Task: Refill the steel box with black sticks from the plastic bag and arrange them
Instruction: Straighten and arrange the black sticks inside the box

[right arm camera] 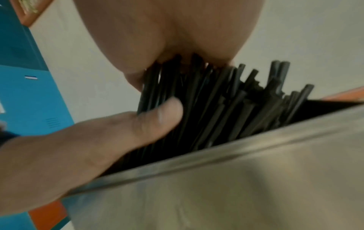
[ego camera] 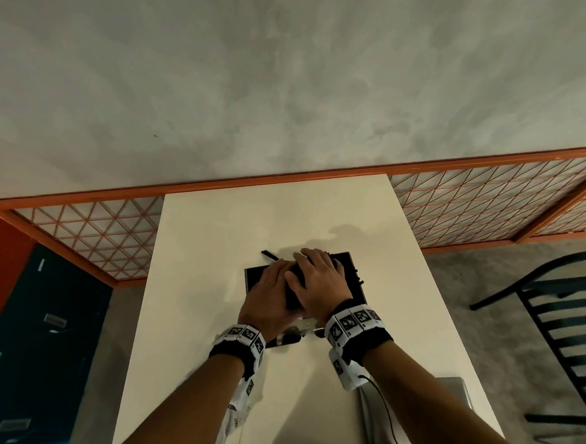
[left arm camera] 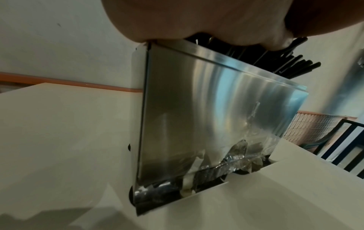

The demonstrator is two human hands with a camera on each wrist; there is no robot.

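The steel box [ego camera: 356, 288] stands upright on the white table [ego camera: 216, 226], open at the top and packed with black sticks [ego camera: 294, 288]. My left hand [ego camera: 267, 299] lies over the box's left part, palm [left arm camera: 197, 18] on the rim and stick ends. Its thumb [right arm camera: 161, 116] presses the side of the sticks [right arm camera: 226, 109]. My right hand [ego camera: 319, 282] lies flat with fingers spread, palm [right arm camera: 167, 31] on the stick tops. The crumpled clear plastic bag [left arm camera: 226, 163] sits against the foot of the box [left arm camera: 216, 116]. One loose stick [ego camera: 269, 255] pokes out behind the box.
A grey steel sheet [ego camera: 416, 416] lies on the table's near right corner. A black slatted chair [ego camera: 565, 325] stands to the right. An orange lattice rail [ego camera: 96, 230] runs behind the table, with blue cabinets [ego camera: 34, 340] on the left.
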